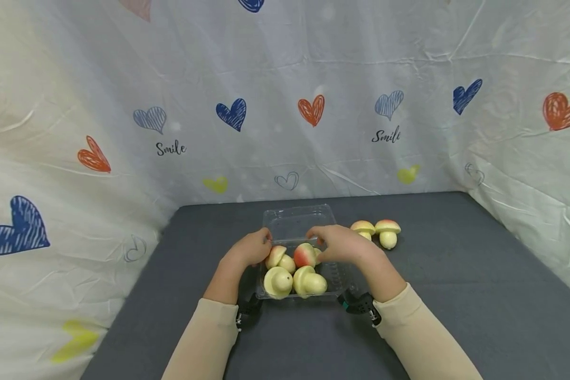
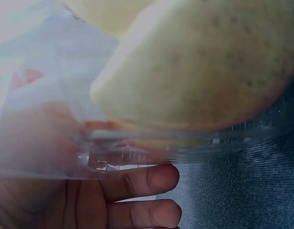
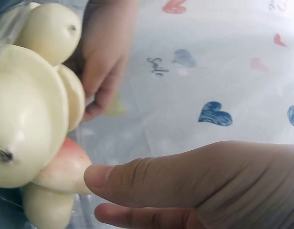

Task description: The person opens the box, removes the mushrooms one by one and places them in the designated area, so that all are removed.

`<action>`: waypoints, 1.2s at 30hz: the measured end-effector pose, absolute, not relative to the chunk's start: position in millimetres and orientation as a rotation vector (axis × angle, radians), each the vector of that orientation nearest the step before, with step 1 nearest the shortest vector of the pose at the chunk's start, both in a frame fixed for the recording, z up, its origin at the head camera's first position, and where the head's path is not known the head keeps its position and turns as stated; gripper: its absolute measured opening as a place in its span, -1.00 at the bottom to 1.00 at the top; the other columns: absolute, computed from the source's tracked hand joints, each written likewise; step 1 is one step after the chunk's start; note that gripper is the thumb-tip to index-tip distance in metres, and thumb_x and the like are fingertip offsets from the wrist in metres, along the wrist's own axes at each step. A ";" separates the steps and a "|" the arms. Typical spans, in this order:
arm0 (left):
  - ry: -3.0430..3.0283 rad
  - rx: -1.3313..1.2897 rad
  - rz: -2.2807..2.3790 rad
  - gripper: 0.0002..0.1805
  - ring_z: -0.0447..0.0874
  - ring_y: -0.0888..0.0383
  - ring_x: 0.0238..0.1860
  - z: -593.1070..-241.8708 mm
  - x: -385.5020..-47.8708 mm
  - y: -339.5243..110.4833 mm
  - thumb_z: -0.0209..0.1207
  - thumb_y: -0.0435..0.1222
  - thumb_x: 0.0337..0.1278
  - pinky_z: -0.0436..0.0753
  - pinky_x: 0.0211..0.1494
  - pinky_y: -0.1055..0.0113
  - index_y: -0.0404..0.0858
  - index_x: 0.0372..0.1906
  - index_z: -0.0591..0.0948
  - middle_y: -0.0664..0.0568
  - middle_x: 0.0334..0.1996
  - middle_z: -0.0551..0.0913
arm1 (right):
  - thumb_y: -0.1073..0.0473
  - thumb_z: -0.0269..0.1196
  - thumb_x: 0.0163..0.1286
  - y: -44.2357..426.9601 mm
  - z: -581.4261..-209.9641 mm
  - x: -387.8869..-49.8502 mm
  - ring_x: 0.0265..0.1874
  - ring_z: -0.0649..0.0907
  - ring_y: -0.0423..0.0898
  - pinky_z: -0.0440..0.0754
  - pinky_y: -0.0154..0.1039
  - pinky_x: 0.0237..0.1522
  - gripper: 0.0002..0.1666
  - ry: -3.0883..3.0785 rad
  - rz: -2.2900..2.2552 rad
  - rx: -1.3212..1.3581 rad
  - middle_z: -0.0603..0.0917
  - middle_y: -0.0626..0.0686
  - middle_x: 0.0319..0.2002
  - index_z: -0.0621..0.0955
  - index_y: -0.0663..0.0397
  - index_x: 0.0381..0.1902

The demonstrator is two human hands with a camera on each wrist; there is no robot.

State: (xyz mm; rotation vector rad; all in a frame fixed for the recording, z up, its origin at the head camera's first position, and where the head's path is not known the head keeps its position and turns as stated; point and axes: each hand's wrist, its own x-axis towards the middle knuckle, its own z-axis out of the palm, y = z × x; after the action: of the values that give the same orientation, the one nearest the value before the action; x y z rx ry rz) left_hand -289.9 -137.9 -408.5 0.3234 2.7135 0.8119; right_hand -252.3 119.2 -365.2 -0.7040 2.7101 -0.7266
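A clear plastic box (image 1: 334,274) with its lid (image 1: 299,219) folded back holds several toy mushrooms. Among them is a red-capped mushroom (image 1: 305,255); a pale mushroom (image 1: 278,281) sits in the near left corner. My left hand (image 1: 250,248) grips the box's left side near the hinge, its fingertips (image 2: 162,179) outside the wall in the left wrist view. My right hand (image 1: 339,244) hovers over the back right part, thumb and fingers apart. In the right wrist view, its thumb (image 3: 101,175) is at the edge of the red cap (image 3: 66,164), seemingly touching it.
Two more toy mushrooms, one partly hidden (image 1: 363,228) and one in full view (image 1: 388,233), lie on the dark tabletop (image 1: 437,274) right of the box. A white curtain (image 1: 275,63) printed with hearts hangs behind and along both sides.
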 end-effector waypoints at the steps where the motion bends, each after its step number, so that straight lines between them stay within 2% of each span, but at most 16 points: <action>1: 2.712 0.325 0.813 -0.74 0.47 0.02 -0.58 -408.4 -290.0 -137.6 -0.13 -0.18 0.66 0.46 -0.49 0.17 -0.21 0.14 0.48 -0.11 -0.50 0.58 | 0.26 0.43 0.32 117.2 -366.5 -252.5 -0.04 0.65 0.07 0.61 -0.04 -0.15 -0.38 2.714 -0.717 -0.709 0.64 0.16 0.08 0.56 0.03 0.33; 5: 2.716 0.327 0.809 -0.74 0.48 0.01 -0.57 -407.5 -288.6 -137.1 -0.13 -0.19 0.66 0.47 -0.47 0.17 -0.21 0.13 0.48 -0.11 -0.49 0.58 | 0.22 0.39 0.38 110.5 -372.7 -254.3 0.10 0.64 0.14 0.62 0.00 -0.06 -0.44 2.728 -0.672 -0.726 0.65 0.12 0.13 0.58 0.00 0.32; 10: 2.720 0.328 0.808 -0.74 0.47 0.02 -0.58 -407.4 -287.9 -136.8 -0.14 -0.19 0.66 0.46 -0.48 0.17 -0.21 0.12 0.48 -0.11 -0.49 0.58 | 0.10 0.31 0.48 104.9 -381.7 -256.1 0.08 0.63 0.09 0.59 0.03 0.00 -0.53 2.768 -0.578 -0.749 0.65 0.09 0.11 0.59 -0.05 0.32; 16: 2.723 0.337 0.807 -0.76 0.44 0.02 -0.60 -407.9 -288.3 -137.1 -0.13 -0.19 0.66 0.43 -0.51 0.18 -0.21 0.09 0.48 -0.11 -0.48 0.58 | 0.10 0.28 0.50 99.2 -387.6 -255.7 0.17 0.58 0.12 0.55 0.08 0.09 -0.55 2.788 -0.525 -0.744 0.64 0.08 0.14 0.61 -0.11 0.31; 22: 2.727 0.352 0.805 -0.76 0.43 0.03 -0.62 -408.3 -288.5 -138.2 -0.13 -0.19 0.65 0.42 -0.52 0.19 -0.21 0.09 0.48 -0.09 -0.49 0.57 | 0.14 0.30 0.48 94.6 -391.8 -254.9 0.15 0.60 0.17 0.58 0.13 0.06 -0.51 2.826 -0.469 -0.784 0.63 0.14 0.16 0.58 -0.03 0.34; 31: 2.725 0.342 0.795 -0.74 0.46 0.03 -0.60 -407.4 -289.4 -137.6 -0.12 -0.19 0.65 0.44 -0.50 0.18 -0.21 0.14 0.48 -0.10 -0.46 0.59 | 0.11 0.30 0.47 92.5 -392.5 -256.6 0.08 0.63 0.13 0.60 0.08 -0.04 -0.47 2.873 -0.354 -0.796 0.67 0.09 0.11 0.57 -0.08 0.37; 36: 2.725 0.333 0.792 -0.73 0.47 0.02 -0.60 -408.2 -289.1 -137.6 -0.12 -0.19 0.65 0.45 -0.50 0.17 -0.22 0.16 0.48 -0.10 -0.47 0.59 | 0.06 0.34 0.43 94.5 -389.2 -254.7 0.14 0.62 0.14 0.60 0.11 0.00 -0.43 2.876 -0.336 -0.780 0.66 0.09 0.14 0.57 -0.08 0.37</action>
State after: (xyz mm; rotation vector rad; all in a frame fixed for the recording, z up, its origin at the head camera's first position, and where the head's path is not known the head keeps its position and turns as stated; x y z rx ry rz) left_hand -289.1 -137.6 -408.2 0.3334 2.7248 0.7923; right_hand -254.7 94.5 -389.2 -0.7801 2.8765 -0.3362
